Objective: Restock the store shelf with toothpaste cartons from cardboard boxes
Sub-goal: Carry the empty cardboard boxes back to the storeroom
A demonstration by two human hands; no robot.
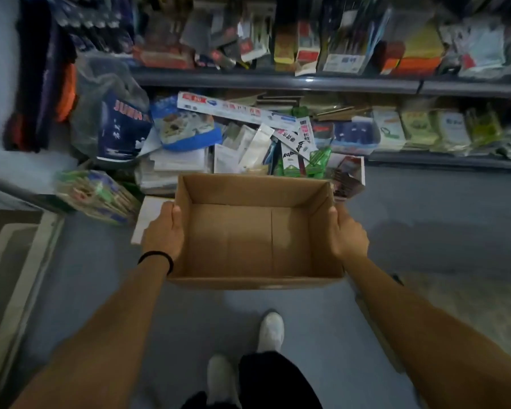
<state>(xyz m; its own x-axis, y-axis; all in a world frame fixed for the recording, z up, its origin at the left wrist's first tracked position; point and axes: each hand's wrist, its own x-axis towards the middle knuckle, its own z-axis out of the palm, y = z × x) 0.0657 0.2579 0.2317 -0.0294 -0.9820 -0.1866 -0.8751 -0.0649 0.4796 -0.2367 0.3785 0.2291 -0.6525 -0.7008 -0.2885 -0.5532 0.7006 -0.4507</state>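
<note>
Cardboard box [248, 231] held level in front of the person, above the floor [425, 208], open top up, interior bare of cartons. Left hand [163, 231] grips the left wall, thumb hooked over the rim; right hand [348, 233] grips the right wall likewise. Long axis of box runs side to side between the hands. Toothpaste cartons [236, 109] lie in a loose heap on the bottom shelf [443, 162], directly beyond the box's far wall, the longest lying crosswise. Both hands equally near. Judgement: this box is spent; setting it aside comes next
</note>
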